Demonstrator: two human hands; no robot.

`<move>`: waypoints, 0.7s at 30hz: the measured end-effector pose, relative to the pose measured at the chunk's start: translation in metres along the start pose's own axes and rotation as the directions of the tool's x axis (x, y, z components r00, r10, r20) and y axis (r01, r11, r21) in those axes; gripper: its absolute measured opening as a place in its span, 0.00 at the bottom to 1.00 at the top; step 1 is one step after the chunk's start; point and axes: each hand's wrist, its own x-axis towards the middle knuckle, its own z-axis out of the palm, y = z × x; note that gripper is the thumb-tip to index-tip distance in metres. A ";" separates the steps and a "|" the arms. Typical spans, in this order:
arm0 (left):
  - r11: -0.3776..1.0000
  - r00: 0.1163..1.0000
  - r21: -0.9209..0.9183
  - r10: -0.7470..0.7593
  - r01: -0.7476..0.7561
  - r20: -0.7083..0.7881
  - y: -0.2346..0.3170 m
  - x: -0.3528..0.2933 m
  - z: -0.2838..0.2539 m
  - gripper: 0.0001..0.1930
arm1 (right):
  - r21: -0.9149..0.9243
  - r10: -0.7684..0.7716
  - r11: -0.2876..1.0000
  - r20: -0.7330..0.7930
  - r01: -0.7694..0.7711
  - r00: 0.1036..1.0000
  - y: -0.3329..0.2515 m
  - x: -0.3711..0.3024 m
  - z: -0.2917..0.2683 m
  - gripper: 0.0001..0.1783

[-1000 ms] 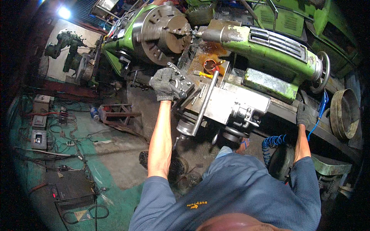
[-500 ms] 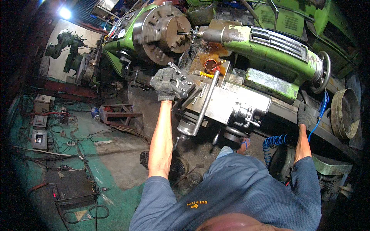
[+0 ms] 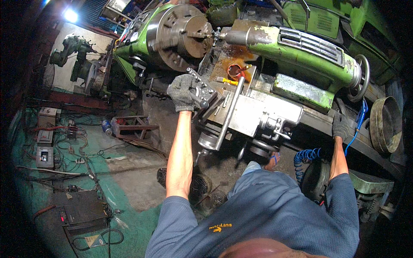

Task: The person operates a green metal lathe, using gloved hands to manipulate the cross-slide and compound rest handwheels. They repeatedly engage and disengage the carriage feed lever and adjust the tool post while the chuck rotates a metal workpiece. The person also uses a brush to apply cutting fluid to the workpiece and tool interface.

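Note:
My left hand (image 3: 182, 93), in a grey knitted glove, is closed round the near-left side of the lathe's tool post (image 3: 205, 95); its fingertips are partly hidden. Screw heads stand along the top of the post. My right hand (image 3: 341, 125), gloved too, lies with outstretched fingers on the lathe bed (image 3: 314, 120) below the tailstock. Beyond the left hand is the big steel chuck (image 3: 177, 38), its jaws facing the green tailstock (image 3: 301, 56). A small bright part (image 3: 216, 37) sits between chuck and tailstock, too small to name.
A red pot (image 3: 235, 72) and a yellow-handled brush (image 3: 226, 81) lie on the carriage, beside a long steel bar (image 3: 230, 114). The tailstock handwheel (image 3: 362, 79), a round metal pan (image 3: 384, 124) and a coiled blue hose (image 3: 304, 161) are at right. Cables and boxes (image 3: 44, 157) cover the left floor.
The chuck's jaws stand at a different angle and its face is streaked, so it has turned. Both hands stay in the same places.

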 end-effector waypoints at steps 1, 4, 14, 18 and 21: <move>1.000 1.000 0.012 0.007 -0.007 0.001 0.000 0.002 0.002 0.06 | 0.000 0.010 1.000 -0.002 -0.010 1.000 0.001 -0.001 -0.001 0.31; 1.000 1.000 0.027 0.008 -0.007 -0.022 -0.001 0.001 0.000 0.06 | -0.004 0.007 1.000 0.003 -0.007 1.000 -0.002 0.000 -0.002 0.30; 0.995 0.995 -0.006 -0.097 0.097 -0.040 -0.003 -0.001 -0.001 0.04 | -0.015 0.046 0.999 0.026 -0.045 0.999 -0.008 -0.005 -0.013 0.29; 0.989 0.999 0.135 0.051 -0.052 0.014 0.010 0.000 0.001 0.04 | -0.073 0.027 0.997 0.030 -0.025 0.999 -0.005 -0.001 -0.007 0.26; 0.997 0.999 -0.060 -0.043 0.041 -0.023 0.021 -0.004 0.017 0.04 | -0.102 -0.033 0.994 -0.083 0.025 0.996 0.012 0.005 0.007 0.26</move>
